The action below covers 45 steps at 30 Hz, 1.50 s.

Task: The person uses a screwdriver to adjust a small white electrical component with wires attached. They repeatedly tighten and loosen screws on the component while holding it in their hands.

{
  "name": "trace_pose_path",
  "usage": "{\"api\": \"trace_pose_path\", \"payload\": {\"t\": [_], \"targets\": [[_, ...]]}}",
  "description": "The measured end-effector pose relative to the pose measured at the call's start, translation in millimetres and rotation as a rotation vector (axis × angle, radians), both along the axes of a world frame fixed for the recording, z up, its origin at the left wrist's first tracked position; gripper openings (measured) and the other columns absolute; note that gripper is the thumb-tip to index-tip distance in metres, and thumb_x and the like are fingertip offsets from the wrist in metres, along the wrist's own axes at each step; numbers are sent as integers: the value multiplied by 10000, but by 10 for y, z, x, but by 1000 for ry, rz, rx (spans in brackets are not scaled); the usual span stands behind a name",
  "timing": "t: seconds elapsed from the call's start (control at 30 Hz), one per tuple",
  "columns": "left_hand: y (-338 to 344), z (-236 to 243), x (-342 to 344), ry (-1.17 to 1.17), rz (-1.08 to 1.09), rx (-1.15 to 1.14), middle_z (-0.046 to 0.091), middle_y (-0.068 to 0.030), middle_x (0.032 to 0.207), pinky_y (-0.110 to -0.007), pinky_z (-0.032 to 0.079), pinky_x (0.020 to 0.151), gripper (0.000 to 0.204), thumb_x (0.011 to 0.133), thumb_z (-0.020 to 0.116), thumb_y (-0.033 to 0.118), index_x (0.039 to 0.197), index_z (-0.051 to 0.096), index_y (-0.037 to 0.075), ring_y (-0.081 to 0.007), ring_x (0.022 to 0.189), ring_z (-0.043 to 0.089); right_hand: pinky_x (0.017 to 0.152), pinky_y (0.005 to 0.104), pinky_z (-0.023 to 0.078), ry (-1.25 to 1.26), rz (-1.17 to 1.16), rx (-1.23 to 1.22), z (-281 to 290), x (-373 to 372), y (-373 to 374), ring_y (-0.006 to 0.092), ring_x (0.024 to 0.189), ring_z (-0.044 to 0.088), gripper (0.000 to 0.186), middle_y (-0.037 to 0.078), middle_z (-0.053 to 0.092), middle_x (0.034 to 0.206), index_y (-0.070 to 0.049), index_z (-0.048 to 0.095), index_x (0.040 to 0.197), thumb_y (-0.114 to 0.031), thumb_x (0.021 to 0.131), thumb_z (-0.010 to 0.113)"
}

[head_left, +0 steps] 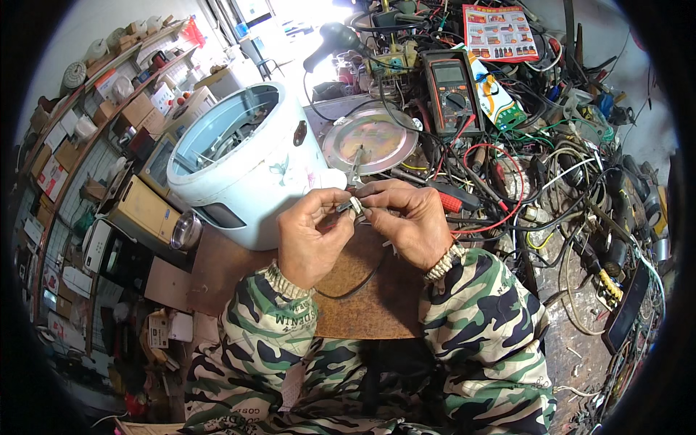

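Fingertips of both hands meet over the brown board, in front of the pale blue rice-cooker-like housing (254, 174). My left hand (317, 235) is closed, pinching a small white piece (355, 206) between thumb and forefinger. On the other side of it, my right hand (409, 221) has its thumb and fingers pressed together at the same piece. A dark bit shows beside the white piece, too small to name. The housing stands open at its top, with metal parts inside. Behind the hands lies a round metal plate (388, 151).
A multimeter (453, 98) stands at the back, near a printed sheet (500, 32). Tangled wires and tools crowd the right side, including a red-handled tool (460, 199) and a black phone-like slab (627, 308). Shelves of boxes (69, 156) line the left. A brown board (370, 312) lies below my hands.
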State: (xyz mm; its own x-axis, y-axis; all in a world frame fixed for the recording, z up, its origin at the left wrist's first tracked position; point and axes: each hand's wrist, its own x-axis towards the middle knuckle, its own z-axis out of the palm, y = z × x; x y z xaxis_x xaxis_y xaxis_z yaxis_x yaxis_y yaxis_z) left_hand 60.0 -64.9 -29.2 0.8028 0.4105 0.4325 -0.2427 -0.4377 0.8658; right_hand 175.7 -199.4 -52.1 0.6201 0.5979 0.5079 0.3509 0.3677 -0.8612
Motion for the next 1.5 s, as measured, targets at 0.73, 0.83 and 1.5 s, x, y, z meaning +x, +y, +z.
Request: {"api": "trace_pose_path", "payload": {"t": [0.73,0.83,1.5], "targets": [[118,-44,-43,4,-57,93,692,-78,1003,-248,548,805,272,843,730,-68,1100,644,-44,-118,926,659,905,366,515,-63,0,-89,-9,-9,-50,313,1078,644,248,192,669,1163,37,730,972,-65,762,646],[103,12,-65,49,-76,119,668,-116,1049,-270,533,876,235,867,689,-95,1088,610,-76,-149,995,642,900,355,516,-61,29,-110,41,0,-75,306,1072,647,251,190,667,1175,36,733,965,-56,751,640],[366,-32,-71,-52,-249,25,686,-114,1004,-263,543,836,240,859,696,-85,1083,608,-76,-142,934,662,843,441,501,-714,-788,-784,-40,394,-395,365,940,612,279,175,655,952,-20,658,935,-172,724,759]]}}
